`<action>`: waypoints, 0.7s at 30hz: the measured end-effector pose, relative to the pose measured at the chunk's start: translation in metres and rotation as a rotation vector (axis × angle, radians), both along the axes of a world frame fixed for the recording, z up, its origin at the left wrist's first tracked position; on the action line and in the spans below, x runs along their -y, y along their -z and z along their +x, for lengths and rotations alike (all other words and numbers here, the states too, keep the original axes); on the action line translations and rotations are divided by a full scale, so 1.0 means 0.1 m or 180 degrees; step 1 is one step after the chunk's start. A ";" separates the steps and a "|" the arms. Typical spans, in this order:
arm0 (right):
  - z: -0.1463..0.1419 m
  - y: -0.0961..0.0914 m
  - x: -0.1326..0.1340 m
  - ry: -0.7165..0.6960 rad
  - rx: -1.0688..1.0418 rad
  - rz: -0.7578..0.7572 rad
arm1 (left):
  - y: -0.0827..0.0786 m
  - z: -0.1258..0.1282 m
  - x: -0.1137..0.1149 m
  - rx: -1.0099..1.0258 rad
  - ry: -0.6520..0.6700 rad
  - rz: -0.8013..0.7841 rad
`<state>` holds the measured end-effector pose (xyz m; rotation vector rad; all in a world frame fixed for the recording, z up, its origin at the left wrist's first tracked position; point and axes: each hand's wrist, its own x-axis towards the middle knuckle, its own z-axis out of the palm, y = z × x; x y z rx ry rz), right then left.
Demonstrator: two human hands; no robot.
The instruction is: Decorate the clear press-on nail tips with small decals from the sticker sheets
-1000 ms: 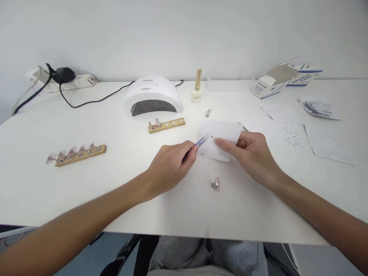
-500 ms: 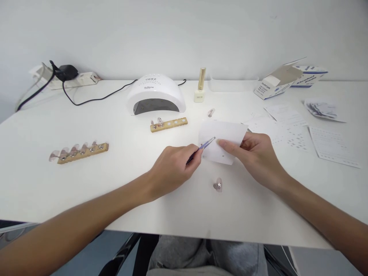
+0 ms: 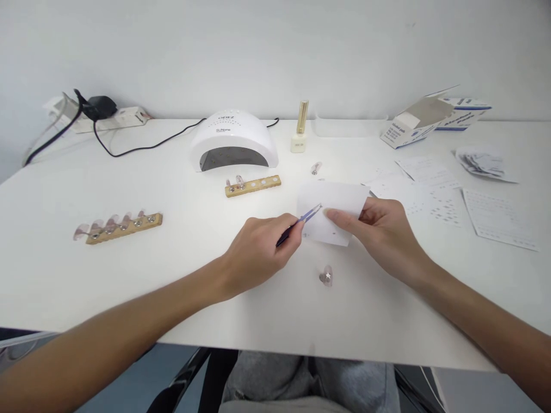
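Between the fingers of my left hand point(image 3: 267, 244) is a pair of purple tweezers point(image 3: 309, 215), its tips touching a small dark mark on a white sticker sheet point(image 3: 340, 198). My right hand point(image 3: 383, 232) pinches that sheet by its right side, thumb on top. A few tiny dark stickers show near the sheet's lower edge. Below the sheet, a pinkish clear nail tip point(image 3: 328, 276) with a white star lies on the table. Another clear nail tip point(image 3: 316, 168) lies beyond the sheet.
Wooden nail stands point(image 3: 124, 228) with clear tips are at left and centre point(image 3: 253, 186). Behind them are a white nail lamp point(image 3: 235, 137), a polish bottle point(image 3: 298, 129) and a clear tray point(image 3: 350, 127). Sticker sheets point(image 3: 499, 221) and an alcohol pad box point(image 3: 417, 120) are at right.
Hardly anything differs. The tweezers and left hand have shifted very slightly, with the tips still at the same spot on the sheet.
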<state>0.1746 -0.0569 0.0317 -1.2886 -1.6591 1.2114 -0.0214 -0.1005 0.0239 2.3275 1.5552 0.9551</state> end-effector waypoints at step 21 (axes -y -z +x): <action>0.02 0.02 -0.01 -0.0104 -0.0254 -0.0009 | 0.01 -0.01 -0.01 -0.0084 0.0109 -0.0027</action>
